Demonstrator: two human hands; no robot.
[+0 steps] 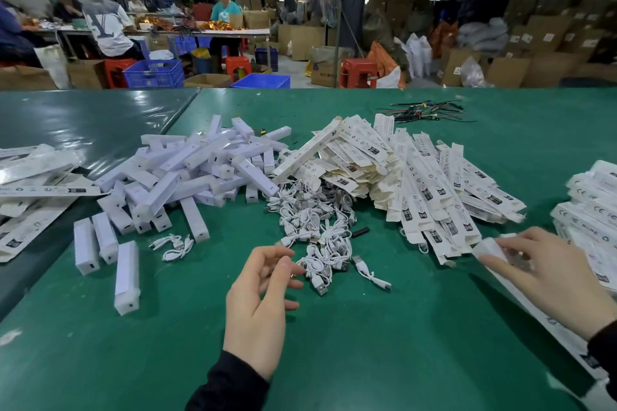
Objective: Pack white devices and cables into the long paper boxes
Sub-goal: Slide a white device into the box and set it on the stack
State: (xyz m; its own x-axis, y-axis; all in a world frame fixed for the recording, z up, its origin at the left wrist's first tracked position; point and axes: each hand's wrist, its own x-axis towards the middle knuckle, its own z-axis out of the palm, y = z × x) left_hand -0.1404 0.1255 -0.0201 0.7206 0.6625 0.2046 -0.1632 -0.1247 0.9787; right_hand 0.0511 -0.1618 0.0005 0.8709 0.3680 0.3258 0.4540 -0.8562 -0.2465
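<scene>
USB cables point(320, 227), 12 o'clock: light, limp; pinch at plug. Left hand point(263, 297) loose, empty. Right hand point(547, 274) pinches paper box point(484, 248) flap.

Even, fairly bright overhead light leaves soft shadows on the green table point(400, 327), with white glare streaks on its far left. Wide-angle bending curves the edges; the dim background is blurred.

Two bare hands. Three piles, each too dense to count: white rectangular plastic devices point(187, 173), coiled white USB cables point(314, 220), long flat printed paper boxes point(417, 183).
</scene>
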